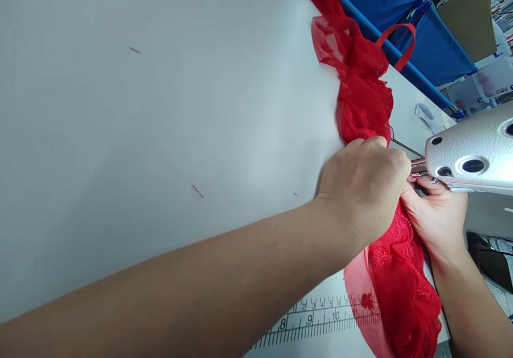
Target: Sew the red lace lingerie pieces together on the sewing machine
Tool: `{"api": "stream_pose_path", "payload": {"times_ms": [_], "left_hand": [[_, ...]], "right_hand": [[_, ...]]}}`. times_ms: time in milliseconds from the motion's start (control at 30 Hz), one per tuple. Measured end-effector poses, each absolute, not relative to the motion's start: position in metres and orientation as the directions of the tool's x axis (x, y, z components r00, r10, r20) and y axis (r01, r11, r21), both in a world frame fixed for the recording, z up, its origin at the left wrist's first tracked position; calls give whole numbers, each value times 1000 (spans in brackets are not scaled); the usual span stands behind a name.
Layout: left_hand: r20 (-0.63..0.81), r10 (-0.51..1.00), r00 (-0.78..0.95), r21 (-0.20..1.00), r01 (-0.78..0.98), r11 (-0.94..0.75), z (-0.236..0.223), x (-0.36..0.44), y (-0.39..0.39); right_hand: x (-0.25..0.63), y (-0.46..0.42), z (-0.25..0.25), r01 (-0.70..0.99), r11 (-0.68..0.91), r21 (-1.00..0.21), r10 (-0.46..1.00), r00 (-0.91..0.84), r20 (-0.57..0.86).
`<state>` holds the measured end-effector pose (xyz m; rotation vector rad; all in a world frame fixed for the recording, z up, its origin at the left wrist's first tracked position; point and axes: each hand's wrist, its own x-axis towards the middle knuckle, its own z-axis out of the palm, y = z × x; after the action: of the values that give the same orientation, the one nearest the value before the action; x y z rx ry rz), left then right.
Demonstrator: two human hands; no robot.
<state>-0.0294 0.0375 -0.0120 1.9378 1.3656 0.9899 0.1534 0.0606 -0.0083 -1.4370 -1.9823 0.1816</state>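
A long strip of sheer red lace fabric (363, 93) runs down the right side of the white table, bunched and folded. My left hand (363, 181) is closed over it beside the sewing machine's needle area, its fingertips hidden beneath the knuckles. Just right of it, my right hand (438, 213) pinches the fabric below the white sewing machine head (473, 149), which hides part of the fingers. The metal needle bar (418, 168) comes down between my hands. Beyond my wrists the lower part of the fabric spreads toward the bottom edge.
A printed ruler scale (320, 318) marks the white table (180, 112), partly under the fabric. Short red thread scraps (197, 191) lie about. Behind the table's far edge hangs a blue cloth bin (436, 48), with a red strap (407, 48) across its rim.
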Motion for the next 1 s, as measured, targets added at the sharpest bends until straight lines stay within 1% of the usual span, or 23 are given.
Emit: {"api": "stream_pose_path", "payload": {"times_ms": [133, 400, 767, 1000], "left_hand": [[250, 946, 206, 778, 539, -323, -12, -29, 38], [246, 944, 220, 776, 539, -327, -11, -29, 38], [248, 943, 222, 780, 532, -330, -13, -28, 37], [273, 939, 207, 770, 539, -343, -14, -27, 37]], "right_hand": [[153, 61, -8, 790, 386, -476, 881, -164, 443], [152, 60, -8, 817, 394, -422, 875, -193, 443], [151, 60, -7, 808, 380, -451, 880, -166, 444], [149, 60, -6, 801, 376, -465, 886, -163, 434]]}}
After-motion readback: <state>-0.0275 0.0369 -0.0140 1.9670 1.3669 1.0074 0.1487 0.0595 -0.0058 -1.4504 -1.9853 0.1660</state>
